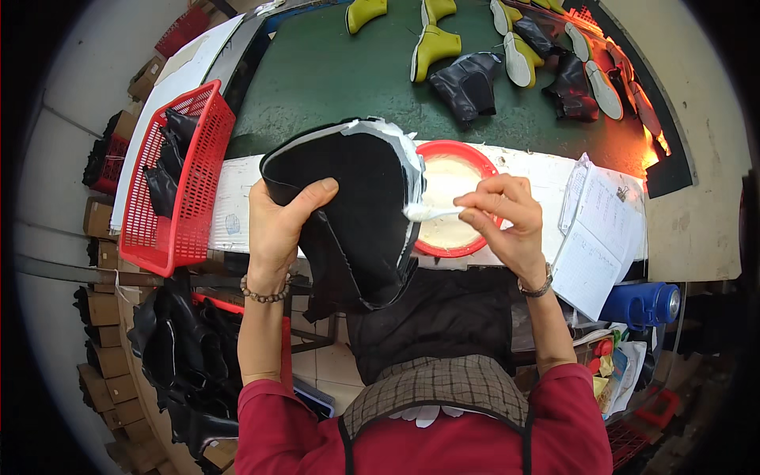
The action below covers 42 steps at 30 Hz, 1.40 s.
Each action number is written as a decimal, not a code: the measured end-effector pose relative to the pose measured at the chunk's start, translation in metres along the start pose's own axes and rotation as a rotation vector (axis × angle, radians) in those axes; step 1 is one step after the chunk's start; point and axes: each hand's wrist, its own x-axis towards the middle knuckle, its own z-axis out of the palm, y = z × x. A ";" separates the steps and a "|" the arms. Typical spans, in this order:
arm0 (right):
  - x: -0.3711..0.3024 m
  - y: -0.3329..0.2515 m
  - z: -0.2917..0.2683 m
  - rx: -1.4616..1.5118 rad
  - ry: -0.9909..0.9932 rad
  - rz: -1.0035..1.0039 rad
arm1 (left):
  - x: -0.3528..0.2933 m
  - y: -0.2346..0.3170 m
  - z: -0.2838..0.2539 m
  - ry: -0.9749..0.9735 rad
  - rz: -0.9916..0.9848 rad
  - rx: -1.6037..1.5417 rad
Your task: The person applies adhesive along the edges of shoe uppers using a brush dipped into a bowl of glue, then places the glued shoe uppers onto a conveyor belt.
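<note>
In my left hand (pixel 279 226) is a black boot upper (pixel 348 198), gripped by its near left edge with the thumb lying on the black inner face. White paste coats the upper's rim along the top and right side. My right hand (pixel 507 218) pinches a small white-handled brush (pixel 431 212), whose white-loaded tip touches the right rim of the upper. Just behind the brush stands a red bowl (pixel 484 162) of cream-coloured paste, partly hidden by my right hand and the upper.
A red plastic basket (pixel 207 119) with black leather pieces stands at left. On the green bench top (pixel 317 71) are yellow boot forms (pixel 438 49) and black boot uppers (pixel 467 87), near an orange glow at far right. Papers (pixel 598 245) and a blue flask (pixel 641 305) lie right; black uppers (pixel 182 340) pile lower left.
</note>
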 end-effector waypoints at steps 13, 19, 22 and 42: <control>0.073 0.012 0.003 0.039 -0.190 -0.208 | 0.008 0.012 0.000 -0.556 -0.325 0.360; 0.053 0.032 -0.013 -0.099 -0.126 0.084 | 0.042 -0.022 -0.045 -0.216 -0.143 0.454; 0.024 0.031 -0.031 -0.411 -0.243 0.268 | 0.051 -0.064 -0.074 -0.061 0.138 0.562; -0.039 0.042 -0.043 -0.327 -0.122 0.449 | -0.035 -0.126 -0.082 0.039 0.119 1.216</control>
